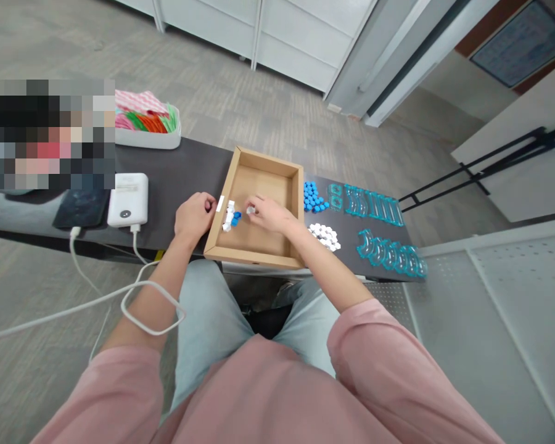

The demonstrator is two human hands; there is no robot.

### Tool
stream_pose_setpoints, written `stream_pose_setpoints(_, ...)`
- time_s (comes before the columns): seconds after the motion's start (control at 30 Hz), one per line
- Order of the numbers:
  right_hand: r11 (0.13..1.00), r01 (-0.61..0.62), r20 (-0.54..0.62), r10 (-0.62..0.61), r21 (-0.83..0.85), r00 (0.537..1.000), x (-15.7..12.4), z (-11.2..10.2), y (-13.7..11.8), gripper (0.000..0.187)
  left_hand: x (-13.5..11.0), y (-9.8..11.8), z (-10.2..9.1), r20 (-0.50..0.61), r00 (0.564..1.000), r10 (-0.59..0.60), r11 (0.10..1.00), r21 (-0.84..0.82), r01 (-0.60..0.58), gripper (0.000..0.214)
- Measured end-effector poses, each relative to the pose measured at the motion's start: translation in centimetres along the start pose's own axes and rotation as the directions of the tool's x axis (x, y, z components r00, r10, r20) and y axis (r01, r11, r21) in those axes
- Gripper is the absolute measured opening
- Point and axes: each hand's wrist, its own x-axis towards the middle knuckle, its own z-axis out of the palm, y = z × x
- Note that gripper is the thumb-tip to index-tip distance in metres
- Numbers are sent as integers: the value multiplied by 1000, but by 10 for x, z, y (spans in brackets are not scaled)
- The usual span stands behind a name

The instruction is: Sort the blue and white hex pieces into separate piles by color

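Handling one small white piece (250,210) well would, it is judged, call for a light fingertip pinch and a slow, low movement inside the cardboard tray (271,180). At the tray's left side, the row of white pieces (230,209) and the blue pieces (236,217) just to its right should be left unbumped, since they could be scattered by a sideways brush (such small parts are easily flicked away). On the right, outside the tray, the blue pile (312,197) on the far side and the white pile (324,236) on the near side are best kept clear of the forearm (319,259).

As for pose, the left hand (193,216) is placed just beside the tray's left wall, its fingers curled; whether anything is gripped there cannot be told. The right hand (269,216) is extended over the tray, fingers pointed left, and in its narrow pinch the small white piece is held, just right of the blue pieces; whether the tray's floor is touched by it cannot be told
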Motion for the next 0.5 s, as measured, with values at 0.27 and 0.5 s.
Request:
stream_pose_setpoints(0.27,958,-257,-436,287,128,853,-170,-67,33,33,4,-6,2,18,1000,-8,1000,-10,8,27)
stream_pose_setpoints(0.5,761,-480,-560,647,436,518,-310,-41,58,39,7,-8,4,-9,999,-39,995,88,40,24)
